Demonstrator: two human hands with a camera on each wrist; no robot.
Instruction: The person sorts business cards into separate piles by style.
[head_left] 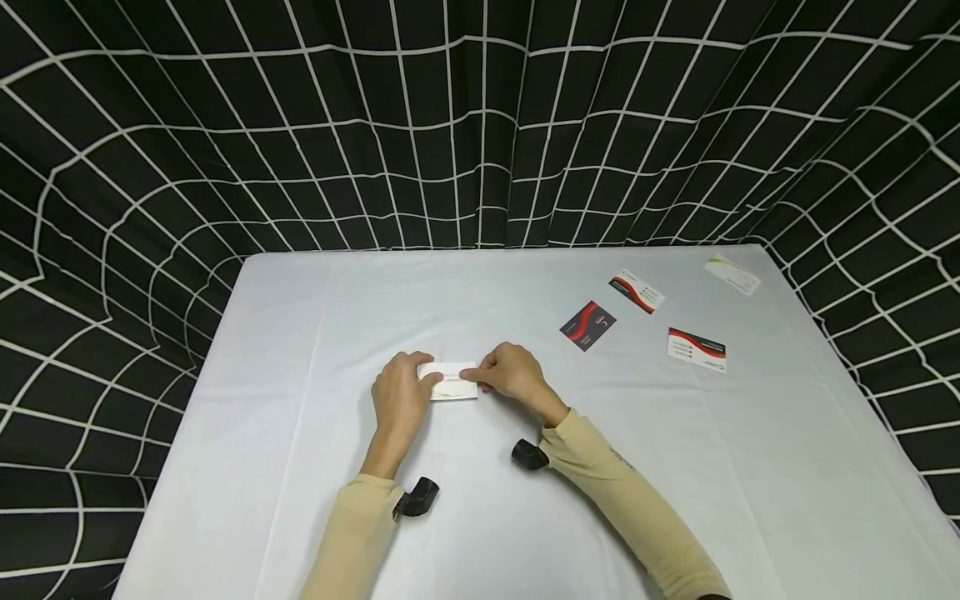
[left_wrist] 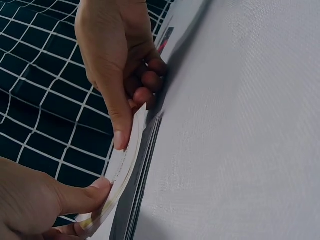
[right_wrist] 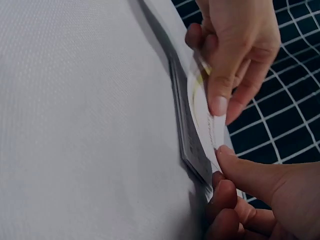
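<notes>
A white business card (head_left: 454,379) with printed text and a yellow-green curve is held at its two ends. At its left end my left hand (head_left: 399,390) pinches it between thumb and fingers. My right hand (head_left: 514,372) pinches the other end, thumb on top. Between the hands the card bows, as the left wrist view shows. Just beneath it lies a small stack of cards (left_wrist: 143,175), its edges lined up; the same stack (right_wrist: 186,135) shows grey in the right wrist view.
Right of my hands, spread on the white-covered table (head_left: 360,317), lie a dark card with a red wave (head_left: 588,326), two white cards with red and black bands (head_left: 637,291), and a pale yellow-green card (head_left: 732,275). A black gridded curtain (head_left: 465,125) surrounds the table.
</notes>
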